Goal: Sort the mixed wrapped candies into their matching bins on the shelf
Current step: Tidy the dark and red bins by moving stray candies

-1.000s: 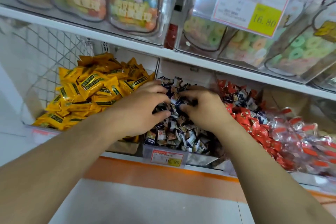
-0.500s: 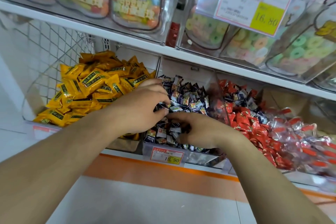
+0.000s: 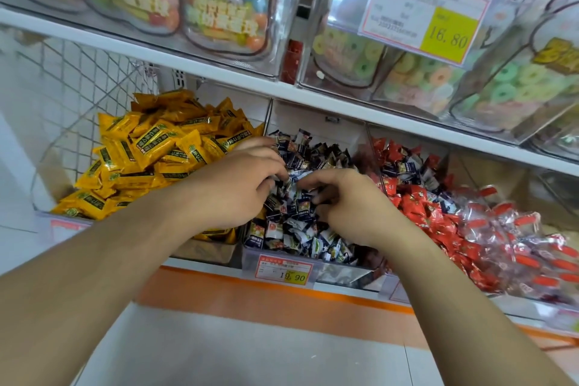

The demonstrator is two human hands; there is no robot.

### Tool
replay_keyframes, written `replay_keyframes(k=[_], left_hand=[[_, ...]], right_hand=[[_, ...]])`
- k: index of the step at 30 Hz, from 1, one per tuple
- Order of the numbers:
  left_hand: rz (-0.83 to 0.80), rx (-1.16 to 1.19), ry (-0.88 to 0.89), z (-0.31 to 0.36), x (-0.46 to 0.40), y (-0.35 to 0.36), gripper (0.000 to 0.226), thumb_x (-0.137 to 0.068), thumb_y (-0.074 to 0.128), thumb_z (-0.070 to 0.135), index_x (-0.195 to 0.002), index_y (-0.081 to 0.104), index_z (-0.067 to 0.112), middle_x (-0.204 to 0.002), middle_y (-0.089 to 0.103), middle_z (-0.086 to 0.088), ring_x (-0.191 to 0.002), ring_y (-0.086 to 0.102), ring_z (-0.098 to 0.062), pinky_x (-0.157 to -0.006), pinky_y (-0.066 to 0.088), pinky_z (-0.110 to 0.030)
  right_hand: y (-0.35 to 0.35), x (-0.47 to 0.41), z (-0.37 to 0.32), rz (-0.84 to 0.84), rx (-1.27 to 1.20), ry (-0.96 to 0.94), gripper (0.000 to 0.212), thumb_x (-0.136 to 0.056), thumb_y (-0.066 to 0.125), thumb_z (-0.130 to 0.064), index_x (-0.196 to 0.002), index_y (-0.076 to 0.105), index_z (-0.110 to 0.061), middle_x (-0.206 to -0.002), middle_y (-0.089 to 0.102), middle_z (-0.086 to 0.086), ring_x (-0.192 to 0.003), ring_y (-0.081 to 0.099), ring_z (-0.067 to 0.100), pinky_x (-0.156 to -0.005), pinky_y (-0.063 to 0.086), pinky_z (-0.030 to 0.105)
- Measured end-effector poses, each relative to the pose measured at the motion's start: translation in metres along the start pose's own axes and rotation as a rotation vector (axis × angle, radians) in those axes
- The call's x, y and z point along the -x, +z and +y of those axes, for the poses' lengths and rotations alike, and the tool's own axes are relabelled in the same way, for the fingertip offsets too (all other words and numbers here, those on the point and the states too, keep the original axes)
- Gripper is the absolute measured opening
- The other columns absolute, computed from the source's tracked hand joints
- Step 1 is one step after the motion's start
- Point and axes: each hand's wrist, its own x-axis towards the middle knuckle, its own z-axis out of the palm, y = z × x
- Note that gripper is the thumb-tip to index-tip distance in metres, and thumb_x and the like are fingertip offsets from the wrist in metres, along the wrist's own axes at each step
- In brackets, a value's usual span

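1. Candies in dark blue wrappers [image 3: 297, 197] lie heaped right under both my hands, filling the middle bin [image 3: 344, 273].
2. My left hand [image 3: 238, 188] has its fingers curled down into the heap; I cannot tell whether they have pinched a piece.
3. My right hand [image 3: 341, 200] was lower, at the near edge of the heap, half a second ago. It has since come up beside the left, fingers curled into the wrappers, fingertips close but not touching.
4. That shift suggests I am raking through the pile for strays, not carrying anything out yet.
5. Left of my left hand sit the yellow packets [image 3: 150, 160]; right of my right hand, the red candies [image 3: 432, 210], with a few dark blue pieces [image 3: 404, 169] lying among them, probably next to be moved.
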Motion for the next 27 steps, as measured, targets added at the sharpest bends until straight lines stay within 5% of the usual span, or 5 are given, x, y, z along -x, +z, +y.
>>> replay_keyframes(k=[4,9,16,23,27], left_hand=[[-0.014,-0.004,0.007,0.000,0.001,-0.002,0.030,-0.108,0.048,0.023,-0.134,0.062,0.029,-0.150,0.045,0.020,-0.150,0.007,0.001,-0.114,0.004,-0.014],[-0.024,0.004,-0.002,0.003,0.002,-0.003,0.029,-0.108,0.047,0.021,-0.130,0.064,0.032,-0.149,0.045,0.021,-0.150,0.008,0.002,-0.119,0.008,-0.019],[-0.011,0.002,-0.014,0.003,0.002,-0.001,0.032,-0.107,0.046,0.014,-0.130,0.063,0.029,-0.148,0.045,0.022,-0.149,0.007,0.004,-0.113,0.004,-0.013],[0.004,-0.019,-0.011,0.002,0.000,0.001,0.033,-0.106,0.048,0.014,-0.132,0.063,0.027,-0.147,0.046,0.020,-0.150,0.008,0.000,-0.119,0.009,-0.019],[0.012,-0.001,-0.015,0.003,0.001,0.002,0.032,-0.106,0.048,0.012,-0.127,0.065,0.029,-0.145,0.047,0.021,-0.151,0.009,-0.001,-0.121,0.010,-0.021]], right_hand=[[0.006,0.006,-0.012,-0.136,-0.179,-0.044,0.044,-0.092,0.057,0.007,-0.110,0.074,-0.029,-0.106,0.075,-0.012,-0.092,0.073,0.006,-0.082,0.063,0.039],[0.018,0.004,-0.007,-0.292,0.020,0.025,0.059,-0.091,0.061,-0.006,-0.141,0.056,-0.036,-0.127,0.067,-0.015,-0.112,0.064,0.002,-0.101,0.055,0.032],[0.008,0.001,0.003,-0.138,0.205,0.062,0.070,-0.091,0.069,-0.009,-0.151,0.045,-0.035,-0.146,0.058,-0.005,-0.126,0.059,0.017,-0.097,0.051,0.025],[0.015,0.002,-0.002,0.024,0.069,-0.042,0.045,-0.091,0.060,0.002,-0.113,0.072,-0.035,-0.109,0.067,-0.017,-0.095,0.063,0.001,-0.070,0.046,0.012],[0.033,0.001,-0.003,-0.098,0.125,-0.075,0.042,-0.094,0.057,-0.004,-0.123,0.072,-0.031,-0.110,0.073,-0.012,-0.100,0.066,0.002,-0.078,0.046,0.007]])
